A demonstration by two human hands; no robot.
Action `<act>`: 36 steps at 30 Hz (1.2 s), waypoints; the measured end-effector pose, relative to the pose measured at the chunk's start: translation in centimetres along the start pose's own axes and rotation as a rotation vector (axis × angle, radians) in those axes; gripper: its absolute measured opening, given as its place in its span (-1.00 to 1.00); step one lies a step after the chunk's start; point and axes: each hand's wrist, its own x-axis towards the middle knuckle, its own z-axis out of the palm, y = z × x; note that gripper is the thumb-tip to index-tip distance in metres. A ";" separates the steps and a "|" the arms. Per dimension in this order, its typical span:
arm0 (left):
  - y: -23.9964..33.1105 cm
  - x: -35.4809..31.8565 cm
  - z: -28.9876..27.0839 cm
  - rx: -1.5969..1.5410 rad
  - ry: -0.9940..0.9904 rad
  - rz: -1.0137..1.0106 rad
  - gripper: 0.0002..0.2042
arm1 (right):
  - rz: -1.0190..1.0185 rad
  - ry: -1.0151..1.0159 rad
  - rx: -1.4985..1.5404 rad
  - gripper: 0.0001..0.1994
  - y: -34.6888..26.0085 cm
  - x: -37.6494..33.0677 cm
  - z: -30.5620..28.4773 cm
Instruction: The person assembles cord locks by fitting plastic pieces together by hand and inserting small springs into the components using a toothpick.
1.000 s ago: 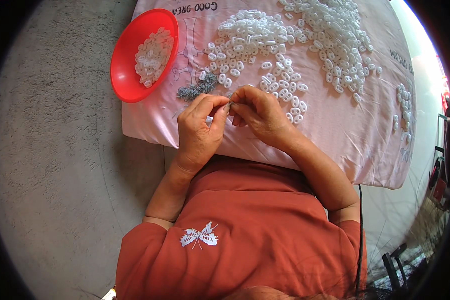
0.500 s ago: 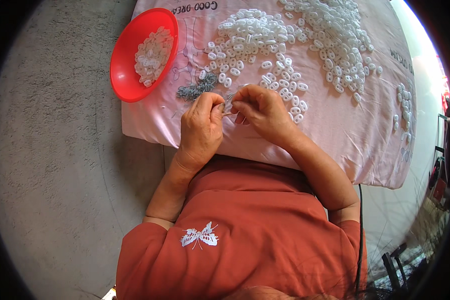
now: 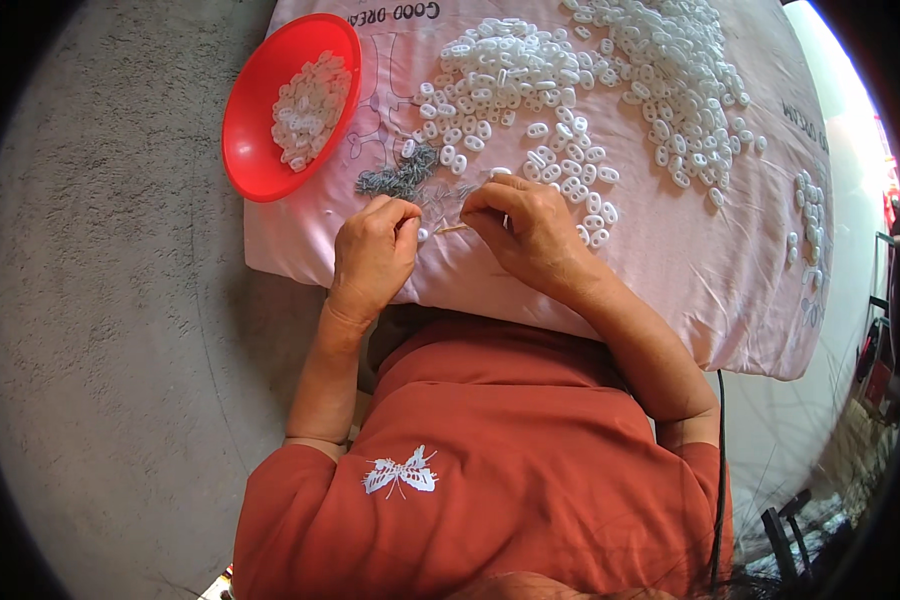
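Observation:
My left hand (image 3: 375, 258) is closed over the near edge of the cloth. A small white oval piece with holes (image 3: 422, 235) shows at its fingertips, mostly hidden by them. To its right, my right hand (image 3: 532, 232) is closed in a pinch. A thin tan stick (image 3: 453, 229) juts from its fingers toward the left hand; the stick's gripped end is out of sight. Beyond the left hand lies a heap of small grey metal-looking pieces (image 3: 400, 178), with some scattered toward the right hand. Several white two-holed ovals (image 3: 572, 168) lie beyond the right hand.
A red bowl (image 3: 245, 120) with whitish pieces stands tilted at the table's left edge. Large piles of white ovals (image 3: 510, 65) spread over the pink cloth (image 3: 660, 280), reaching far right. A black cable (image 3: 721, 450) hangs by my right side.
My left hand has moved left and slightly nearer, away from the right hand. A gap now shows the stick and the white piece between them. The right hand has barely moved.

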 end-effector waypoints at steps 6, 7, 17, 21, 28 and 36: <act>2.2 0.1 -0.8 -0.219 0.024 -0.041 -0.93 | 0.015 0.006 0.047 -0.93 -0.1 0.0 0.1; 2.6 0.2 -0.6 -0.319 0.009 -0.025 -0.93 | 0.015 0.006 0.047 -0.93 -0.3 0.1 0.0; 3.7 0.7 -0.4 -0.279 0.028 0.143 -0.91 | 0.082 -0.013 0.121 -0.91 -0.1 0.0 0.1; 3.1 0.7 -0.3 -0.266 0.009 0.139 -0.91 | 0.097 -0.039 0.130 -0.91 -0.3 0.1 0.1; 1.1 0.5 0.6 -0.114 -0.006 0.135 -0.92 | 0.098 0.103 0.092 -0.91 -0.3 0.5 -0.4; 1.4 0.8 -0.1 -0.154 -0.017 0.132 -0.93 | 0.186 0.135 0.150 -0.91 0.0 0.8 -1.2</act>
